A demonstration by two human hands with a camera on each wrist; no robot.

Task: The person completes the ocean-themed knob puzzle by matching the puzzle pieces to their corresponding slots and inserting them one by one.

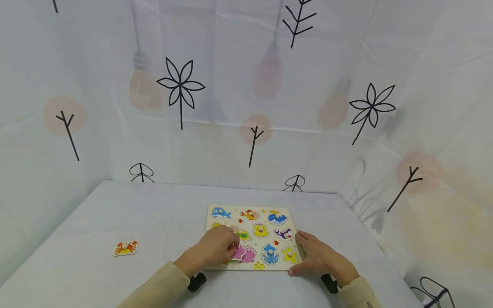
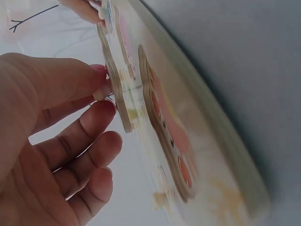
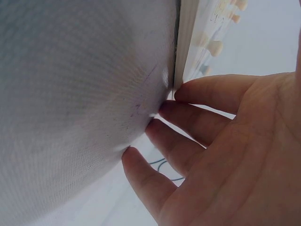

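Note:
On the table lies a cream wooden peg puzzle board point(image 1: 265, 267) with printed sea animals. My left hand point(image 1: 220, 246) is over its near left part, pinching the small knob of a pink puzzle piece point(image 1: 239, 253) between thumb and fingers. In the left wrist view that piece point(image 2: 115, 84) stands off the board's surface, while the other fingers are loosely bent. Beside the pink piece a matching pink shape shows on the board. My right hand point(image 1: 321, 256) lies at the board's right edge, fingers extended, with fingertips point(image 3: 186, 90) at the edge and on the tabletop.
A crab puzzle piece point(image 1: 125, 248) lies apart on the white table, left of the board. Knobbed pieces, including an octopus point(image 1: 261, 230), a squid point(image 1: 270, 254) and a starfish point(image 1: 289, 255), sit on the board. A printed cloth wall point(image 1: 231, 149) stands behind the table.

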